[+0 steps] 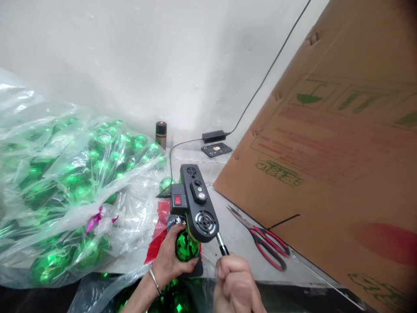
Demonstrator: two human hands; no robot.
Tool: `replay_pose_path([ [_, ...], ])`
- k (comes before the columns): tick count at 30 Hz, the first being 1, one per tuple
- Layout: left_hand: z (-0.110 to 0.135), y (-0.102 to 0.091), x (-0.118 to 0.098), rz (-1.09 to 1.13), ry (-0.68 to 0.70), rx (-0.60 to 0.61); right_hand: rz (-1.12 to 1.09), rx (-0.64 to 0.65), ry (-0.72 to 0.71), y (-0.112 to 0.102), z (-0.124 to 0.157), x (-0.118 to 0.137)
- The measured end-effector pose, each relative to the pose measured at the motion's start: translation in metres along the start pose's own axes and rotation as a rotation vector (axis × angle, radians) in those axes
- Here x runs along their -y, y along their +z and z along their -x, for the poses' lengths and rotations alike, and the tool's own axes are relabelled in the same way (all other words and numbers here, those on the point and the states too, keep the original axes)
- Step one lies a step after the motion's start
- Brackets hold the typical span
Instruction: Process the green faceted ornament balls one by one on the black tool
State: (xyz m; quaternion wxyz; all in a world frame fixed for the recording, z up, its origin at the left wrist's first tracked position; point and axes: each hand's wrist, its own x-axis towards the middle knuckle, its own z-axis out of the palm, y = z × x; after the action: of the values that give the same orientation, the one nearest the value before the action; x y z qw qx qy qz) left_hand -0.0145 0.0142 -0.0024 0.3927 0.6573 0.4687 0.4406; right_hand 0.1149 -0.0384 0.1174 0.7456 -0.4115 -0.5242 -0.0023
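Observation:
A small black bench machine [194, 204] with a red switch stands at the table's near edge. My left hand [171, 257], with a bangle on its wrist, is closed around a shiny green ball [185, 247] and holds it under the machine's head. To the right, my right hand [233, 278] is clenched in a fist around the machine's lever handle [223, 246], a metal rod with a black grip.
A big clear plastic bag of green balls [71, 187] fills the left. Red-handled scissors [263, 243] lie to the right beside a large leaning cardboard box [332, 161]. At the back stand a dark can [160, 134], a power adapter [213, 136] with cable and a black remote [216, 150].

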Motion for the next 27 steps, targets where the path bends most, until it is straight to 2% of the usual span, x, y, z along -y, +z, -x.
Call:
replay_pose_path([
  [5,0.000,0.002,0.003,0.010,0.020,-0.017,-0.031,0.001,-0.027,0.001,-0.001,-0.002],
  [12,-0.001,0.004,0.002,0.009,-0.025,-0.013,-0.040,-0.008,-0.032,0.001,0.001,-0.006],
  [18,-0.003,0.003,0.000,0.018,0.008,-0.017,-0.102,-0.103,0.010,0.015,-0.006,0.006],
  [23,-0.004,0.001,-0.001,0.029,-0.011,0.013,-0.104,-0.091,0.006,0.019,-0.012,0.011],
  [27,-0.005,0.001,-0.002,0.037,-0.017,0.012,-0.081,-0.090,-0.001,0.016,0.000,0.002],
])
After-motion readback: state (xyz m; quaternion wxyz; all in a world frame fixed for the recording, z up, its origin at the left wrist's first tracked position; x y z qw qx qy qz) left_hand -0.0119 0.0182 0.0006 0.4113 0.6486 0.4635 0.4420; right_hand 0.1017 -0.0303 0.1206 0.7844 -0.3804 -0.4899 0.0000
